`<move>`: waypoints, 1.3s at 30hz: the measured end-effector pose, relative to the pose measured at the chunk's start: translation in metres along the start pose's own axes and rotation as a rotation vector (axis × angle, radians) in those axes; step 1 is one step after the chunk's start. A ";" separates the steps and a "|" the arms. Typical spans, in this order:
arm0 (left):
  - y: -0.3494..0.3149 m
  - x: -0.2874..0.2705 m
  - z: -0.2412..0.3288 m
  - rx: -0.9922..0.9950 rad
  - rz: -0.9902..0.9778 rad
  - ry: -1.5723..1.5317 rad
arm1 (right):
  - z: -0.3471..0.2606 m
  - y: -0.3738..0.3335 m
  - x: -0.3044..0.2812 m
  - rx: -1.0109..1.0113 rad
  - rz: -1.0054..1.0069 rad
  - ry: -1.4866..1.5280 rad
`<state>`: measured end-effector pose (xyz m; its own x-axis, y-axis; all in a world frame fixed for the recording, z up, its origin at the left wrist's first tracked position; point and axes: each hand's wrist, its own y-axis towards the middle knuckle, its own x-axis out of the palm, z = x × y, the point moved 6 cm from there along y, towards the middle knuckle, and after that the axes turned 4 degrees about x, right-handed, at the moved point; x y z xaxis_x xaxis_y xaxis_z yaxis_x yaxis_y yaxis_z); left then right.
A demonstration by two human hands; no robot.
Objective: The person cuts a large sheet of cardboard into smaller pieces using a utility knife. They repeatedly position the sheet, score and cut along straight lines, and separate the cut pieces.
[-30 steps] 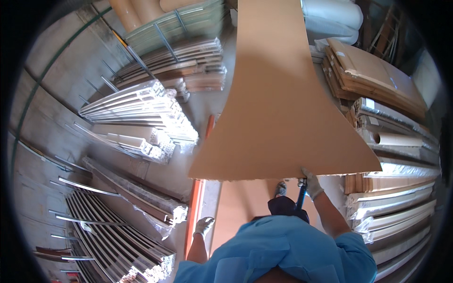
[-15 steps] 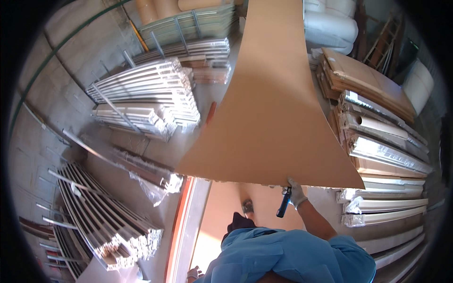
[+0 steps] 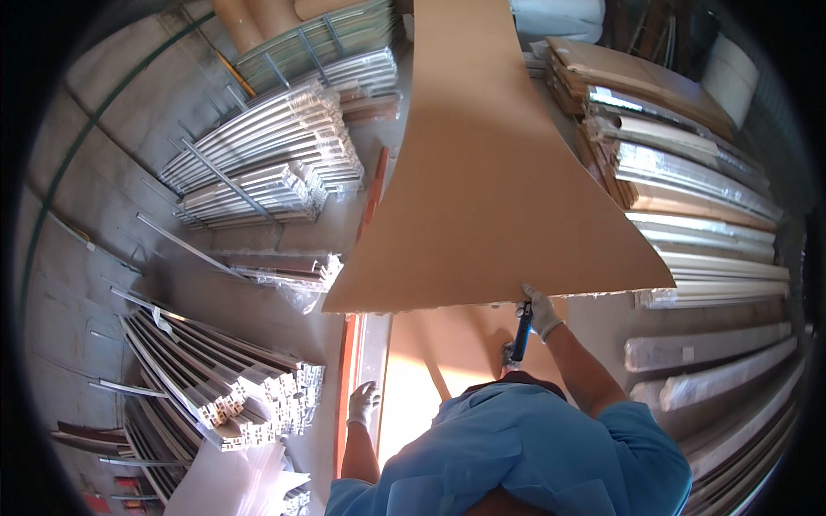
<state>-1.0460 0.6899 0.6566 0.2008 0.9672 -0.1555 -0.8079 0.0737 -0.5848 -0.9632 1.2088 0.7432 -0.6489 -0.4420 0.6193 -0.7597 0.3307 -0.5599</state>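
Observation:
A long brown cardboard sheet [image 3: 499, 198] stretches away in front of me, its near edge raised. My right hand [image 3: 542, 314], in a pale glove, is closed on that near edge, thumb on top. The same hand also holds a slim black and blue handled tool [image 3: 521, 334], pointing down toward me; its exact kind cannot be made out. My left hand [image 3: 365, 401], gloved too, hangs at the left with fingers loosely apart and nothing in them. It is nearest a long red and white strip [image 3: 351, 378] on the floor. Another brown sheet [image 3: 413, 344] lies below the raised edge.
Bundles of silvery metal profiles [image 3: 267, 146] rest on racks at the left, with more profiles [image 3: 232, 370] nearer me. Wrapped long packs [image 3: 705, 344] and stacked flat cartons [image 3: 637, 77] line the right. White rolls [image 3: 559, 19] stand at the back.
My left hand has come up and forward from the lower edge. The view has shifted forward and right along the racks. My right hand still grips the sheet and tool.

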 end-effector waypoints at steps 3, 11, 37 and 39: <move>-0.031 -0.037 -0.026 0.061 -0.120 0.283 | 0.043 -0.058 -0.015 -0.014 -0.062 -0.064; -0.272 -0.229 -0.278 -0.429 0.289 -0.210 | 0.151 -0.190 -0.050 0.068 0.083 -0.058; -0.516 -0.403 -0.494 0.255 0.078 0.355 | 0.532 -0.494 -0.222 0.215 0.025 -0.137; -0.535 -0.426 -0.535 0.306 0.016 0.365 | 0.571 -0.522 -0.252 0.201 0.063 -0.184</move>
<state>-0.4027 0.1082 0.6100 0.3242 0.8242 -0.4644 -0.9275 0.1804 -0.3273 -0.3785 0.6712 0.5655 -0.6619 -0.5762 0.4795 -0.6822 0.1981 -0.7038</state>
